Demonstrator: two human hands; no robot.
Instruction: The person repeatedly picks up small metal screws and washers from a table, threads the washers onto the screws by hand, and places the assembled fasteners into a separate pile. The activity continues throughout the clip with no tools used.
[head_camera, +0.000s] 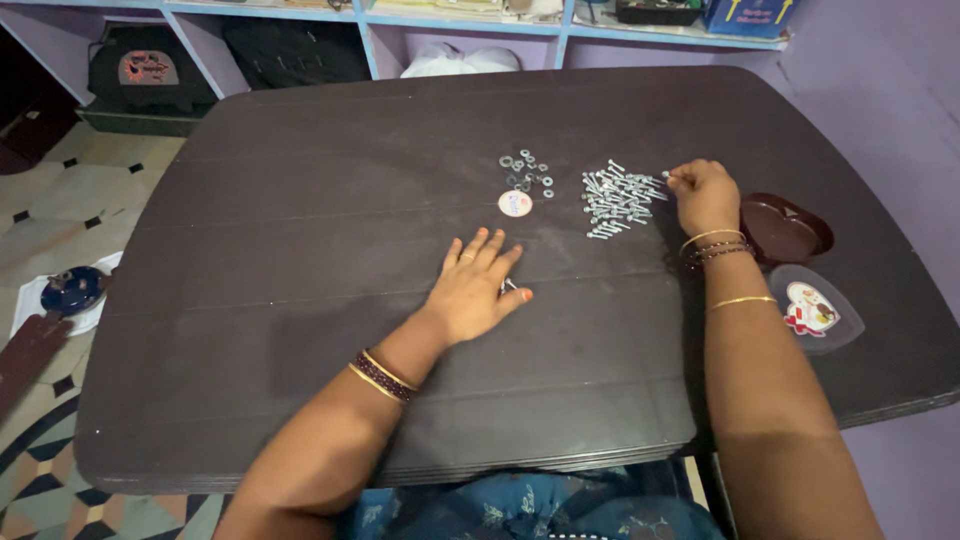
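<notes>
Pile of small silver bolts lies right of centre on the dark table. Right hand sits at the pile's right edge, fingertips pinched on one bolt. Left hand rests flat, palm down, fingers spread, nearer the table's front; a small bolt shows just by its thumb, gripped or merely touched, cannot tell. Left of the pile: scattered nuts and washers, a small round disc beside them. Right of the wrist: heart-shaped dark red dish, clear heart-shaped lid near it.
</notes>
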